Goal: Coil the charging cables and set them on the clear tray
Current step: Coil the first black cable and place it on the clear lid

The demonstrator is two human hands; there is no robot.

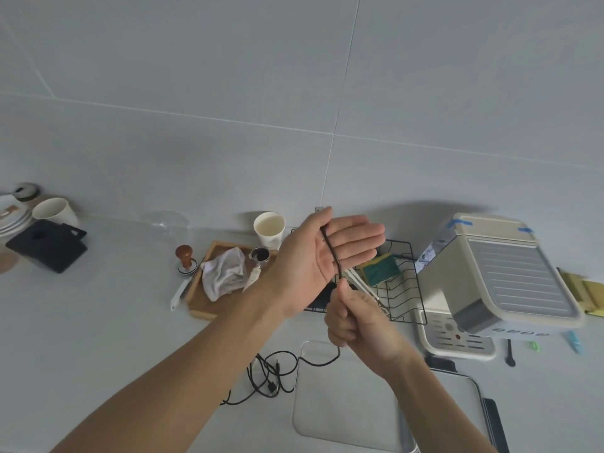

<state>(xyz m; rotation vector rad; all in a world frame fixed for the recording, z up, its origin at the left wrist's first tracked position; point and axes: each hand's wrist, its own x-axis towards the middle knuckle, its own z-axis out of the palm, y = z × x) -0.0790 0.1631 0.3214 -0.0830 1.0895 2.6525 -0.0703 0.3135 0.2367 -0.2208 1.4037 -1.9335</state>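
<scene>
Currently, far left on the counter (98,322): stacked plates (11,217) and a paper cup (54,210); I cannot see into that cup. Beside them lies a dark mat (45,245).

Wooden tray (209,299) near centre holds a crumpled cloth (224,273) and a small metal cup (260,255) with dark contents; a tamper (185,258) stands at its left edge. Second paper cup (268,228) behind it looks empty from this angle.

Loose cables (271,376) lie tangled on the counter just left of the clear tray (343,403), one strand running over the tray's edge and up to the hands. Nothing coiled sits on the tray yet.

Left hand (322,256) is raised, palm toward the camera, fingers straight and together. A cable (330,251) runs across the palm, apparently trapped at the top by the thumb; that contact is not clearly shown. Judgement: the flat palm serves as a former to wrap loops around.

Right hand (351,317) sits just below, fingers curled, pinching the same cable and feeding it upward. Judgement: this grip keeps tension so the loops lie even. First wraps only; the task is early.

Wire rack (405,289) behind the hands holds a sponge (380,268) and pale utensils, partly hidden. Right of it stands a coffee machine (490,276), with small clips (573,341) on the counter beyond.
</scene>
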